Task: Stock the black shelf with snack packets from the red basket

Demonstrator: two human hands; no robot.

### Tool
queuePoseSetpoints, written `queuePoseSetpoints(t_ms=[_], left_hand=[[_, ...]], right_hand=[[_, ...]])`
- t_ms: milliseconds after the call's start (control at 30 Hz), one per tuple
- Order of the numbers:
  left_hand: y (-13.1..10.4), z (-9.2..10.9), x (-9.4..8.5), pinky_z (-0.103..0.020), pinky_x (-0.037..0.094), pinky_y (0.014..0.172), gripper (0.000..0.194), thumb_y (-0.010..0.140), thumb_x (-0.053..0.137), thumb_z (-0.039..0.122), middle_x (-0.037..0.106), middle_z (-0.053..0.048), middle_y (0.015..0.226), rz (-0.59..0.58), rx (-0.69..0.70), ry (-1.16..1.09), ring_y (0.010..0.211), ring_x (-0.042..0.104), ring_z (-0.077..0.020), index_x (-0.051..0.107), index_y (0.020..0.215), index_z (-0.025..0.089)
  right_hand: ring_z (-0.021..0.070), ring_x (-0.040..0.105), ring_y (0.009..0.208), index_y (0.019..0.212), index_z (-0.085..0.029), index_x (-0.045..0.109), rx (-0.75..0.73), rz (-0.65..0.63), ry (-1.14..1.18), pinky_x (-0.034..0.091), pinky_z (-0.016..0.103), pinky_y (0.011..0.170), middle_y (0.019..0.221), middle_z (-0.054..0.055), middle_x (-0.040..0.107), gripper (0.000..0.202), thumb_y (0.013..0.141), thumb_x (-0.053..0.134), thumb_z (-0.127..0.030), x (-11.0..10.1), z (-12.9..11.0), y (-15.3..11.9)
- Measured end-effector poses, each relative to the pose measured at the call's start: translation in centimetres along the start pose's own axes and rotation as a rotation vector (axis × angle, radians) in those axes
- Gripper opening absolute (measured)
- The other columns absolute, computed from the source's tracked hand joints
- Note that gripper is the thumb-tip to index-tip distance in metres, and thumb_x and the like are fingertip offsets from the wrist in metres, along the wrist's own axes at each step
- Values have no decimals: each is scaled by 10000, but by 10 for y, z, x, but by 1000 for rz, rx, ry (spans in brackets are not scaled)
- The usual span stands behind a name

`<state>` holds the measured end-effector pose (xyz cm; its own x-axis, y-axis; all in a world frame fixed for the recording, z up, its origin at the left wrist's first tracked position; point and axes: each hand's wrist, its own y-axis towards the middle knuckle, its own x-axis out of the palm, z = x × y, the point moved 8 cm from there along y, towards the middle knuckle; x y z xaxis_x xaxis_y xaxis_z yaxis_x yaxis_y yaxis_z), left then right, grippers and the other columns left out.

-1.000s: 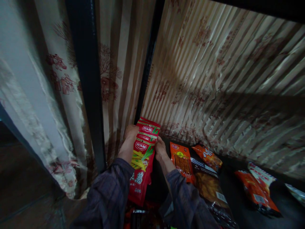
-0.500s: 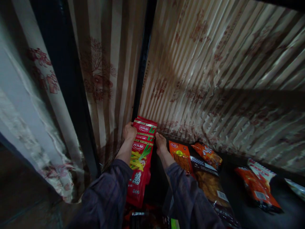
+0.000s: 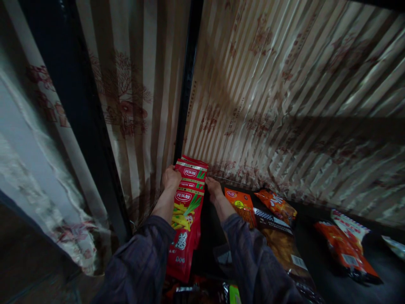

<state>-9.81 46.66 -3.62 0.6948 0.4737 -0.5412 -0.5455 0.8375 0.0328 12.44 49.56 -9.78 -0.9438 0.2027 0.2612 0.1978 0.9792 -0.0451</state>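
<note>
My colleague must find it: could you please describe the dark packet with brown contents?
On the dark shelf, find the red packets at the left. Right of them lies an orange packet; the dark packet is beyond it. Its checked upper end sets it apart.

Hands: two, left [image 3: 171, 177] and right [image 3: 215, 190].
Sleeves [image 3: 139, 257]: two.
Red packets [image 3: 186, 219]: at least three, overlapping; exact count unclear.
Orange packets [image 3: 349, 255]: three.
Black-and-brown bag [image 3: 283, 245]: one.
White-and-red packet [image 3: 350, 226]: one.
Pale packet [image 3: 395, 247], right edge: one, partly visible.
Dark posts [image 3: 71, 114]: two.
Packets at bottom edge [image 3: 202, 291]: count unclear.
</note>
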Motion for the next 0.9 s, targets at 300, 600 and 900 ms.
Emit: queuePoseSetpoints(t_ms=[300, 600, 900], left_hand=[[15, -16, 18, -311, 523, 743, 217, 786, 604, 230, 763, -96, 923, 7, -26, -129, 888, 713, -246, 696, 980, 192], [21, -19, 17, -326, 524, 806, 369, 764, 624, 210, 739, -130, 1045, 57, -20, -245, 976, 697, -263, 641, 1131, 172], [20, -21, 26, -297, 541, 702, 224, 823, 573, 262, 745, -66, 821, -2, -20, -414, 741, 696, -204, 677, 1000, 172]], right_hand=[[204, 692, 608, 778, -194, 660, 90, 4, 82, 565, 305, 584, 608, 2, 726, 236, 582, 791, -191, 6, 1, 4], [200, 718, 634, 799, -196, 679, 92, -36, 149, 597, 311, 655, 576, -21, 715, 220, 617, 801, -220, 16, -5, -2], [200, 724, 862, 892, -181, 700, -122, 141, -311, 562, 319, 811, 840, 60, 766, 163, 802, 577, -237, -7, -4, 15]])
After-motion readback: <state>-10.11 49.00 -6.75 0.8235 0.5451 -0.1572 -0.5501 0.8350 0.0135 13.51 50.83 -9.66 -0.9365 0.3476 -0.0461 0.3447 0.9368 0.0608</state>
